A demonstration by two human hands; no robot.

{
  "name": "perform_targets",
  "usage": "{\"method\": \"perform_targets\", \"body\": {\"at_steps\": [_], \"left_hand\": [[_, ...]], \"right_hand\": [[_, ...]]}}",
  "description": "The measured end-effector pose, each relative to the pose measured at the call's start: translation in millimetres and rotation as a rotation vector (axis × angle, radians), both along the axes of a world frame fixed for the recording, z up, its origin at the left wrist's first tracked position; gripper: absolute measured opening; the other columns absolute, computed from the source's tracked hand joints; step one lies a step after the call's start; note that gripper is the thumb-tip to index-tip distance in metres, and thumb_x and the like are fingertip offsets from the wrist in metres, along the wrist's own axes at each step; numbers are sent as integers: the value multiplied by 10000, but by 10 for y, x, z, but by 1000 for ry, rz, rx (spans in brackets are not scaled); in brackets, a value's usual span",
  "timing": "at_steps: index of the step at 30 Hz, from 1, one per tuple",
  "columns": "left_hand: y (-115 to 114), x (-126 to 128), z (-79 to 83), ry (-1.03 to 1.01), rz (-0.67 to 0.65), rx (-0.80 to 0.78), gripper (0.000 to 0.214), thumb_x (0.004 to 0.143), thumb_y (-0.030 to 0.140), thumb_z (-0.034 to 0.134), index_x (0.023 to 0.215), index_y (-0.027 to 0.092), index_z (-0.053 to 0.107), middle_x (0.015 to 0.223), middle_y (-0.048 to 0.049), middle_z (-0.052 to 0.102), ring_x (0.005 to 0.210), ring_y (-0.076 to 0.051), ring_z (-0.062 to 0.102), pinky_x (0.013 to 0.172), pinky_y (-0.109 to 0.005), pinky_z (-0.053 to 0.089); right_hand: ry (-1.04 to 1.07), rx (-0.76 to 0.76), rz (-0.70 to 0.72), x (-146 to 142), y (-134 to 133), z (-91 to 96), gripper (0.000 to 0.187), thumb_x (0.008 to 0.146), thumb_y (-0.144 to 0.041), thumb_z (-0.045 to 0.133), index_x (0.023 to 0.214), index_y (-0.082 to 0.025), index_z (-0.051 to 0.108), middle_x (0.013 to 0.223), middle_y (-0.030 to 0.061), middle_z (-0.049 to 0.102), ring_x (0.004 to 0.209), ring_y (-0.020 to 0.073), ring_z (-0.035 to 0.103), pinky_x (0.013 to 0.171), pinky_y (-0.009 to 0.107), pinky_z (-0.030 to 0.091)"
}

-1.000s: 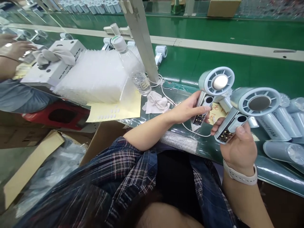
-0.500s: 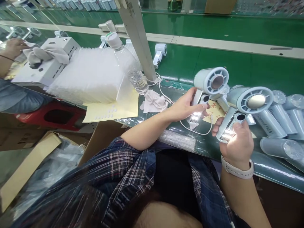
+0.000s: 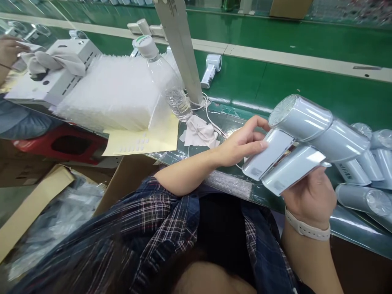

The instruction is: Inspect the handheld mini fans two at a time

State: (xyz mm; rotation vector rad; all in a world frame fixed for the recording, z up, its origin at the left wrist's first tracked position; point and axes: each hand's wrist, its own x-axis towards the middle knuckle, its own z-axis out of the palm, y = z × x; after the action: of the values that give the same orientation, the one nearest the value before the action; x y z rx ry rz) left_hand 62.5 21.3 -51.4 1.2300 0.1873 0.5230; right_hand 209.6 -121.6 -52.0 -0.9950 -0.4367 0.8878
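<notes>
Two pale blue handheld fans are held side by side above the bench, their handles slanting down to the left. My left hand grips the left fan, thumb lying along its handle. Behind and below the right fan is my right hand, closed around its handle; most of those fingers are hidden. The heads of the two fans touch or overlap, and their smooth backs face me. A crumpled cloth and a white cable lie left of my left hand.
More fans lie at the right. One fan rests on the green belt. A water bottle, a metal post, a stack of clear plastic sleeves and yellow paper stand left. A co-worker's hand is far left.
Both fans have been turned over: their round grilles and lit handle fronts faced me before, and now their backs do. The two fans have come together.
</notes>
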Motion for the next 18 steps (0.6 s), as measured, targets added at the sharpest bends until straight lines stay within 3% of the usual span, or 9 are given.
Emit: {"method": "perform_targets", "body": {"at_steps": [5,10,15,18], "left_hand": [[-18,-42,74,-90,-60,-36,681,800,498,924,1270,284,480,990,-9,745,844,-176,764,723,-288,580],[-3,58,35,-49,-103,-85,695,695,469,992,1226,198,634,1141,-101,755,1113,-268,765,955,-395,611],[-11,106,13,-19,-183,-291,568,701,418,990,1075,178,636,939,-38,715,807,-163,725,798,-337,601],[-12,119,7,-24,-165,-357,528,719,444,972,1024,172,639,988,-55,719,821,-141,706,733,-282,580]], "right_hand": [[-97,35,-63,-8,-88,98,236,907,-483,838,975,-258,847,1011,73,837,927,271,789,865,444,701],[-6,8,23,15,-7,131,314,825,-465,794,990,-205,852,990,105,804,940,307,760,789,492,711],[53,-56,20,-91,7,206,349,870,-415,739,1115,-188,839,1079,109,800,965,305,761,856,532,713],[16,-69,61,-149,-39,272,326,904,-341,740,1179,-187,822,1173,135,802,1066,315,772,955,532,697]]}}
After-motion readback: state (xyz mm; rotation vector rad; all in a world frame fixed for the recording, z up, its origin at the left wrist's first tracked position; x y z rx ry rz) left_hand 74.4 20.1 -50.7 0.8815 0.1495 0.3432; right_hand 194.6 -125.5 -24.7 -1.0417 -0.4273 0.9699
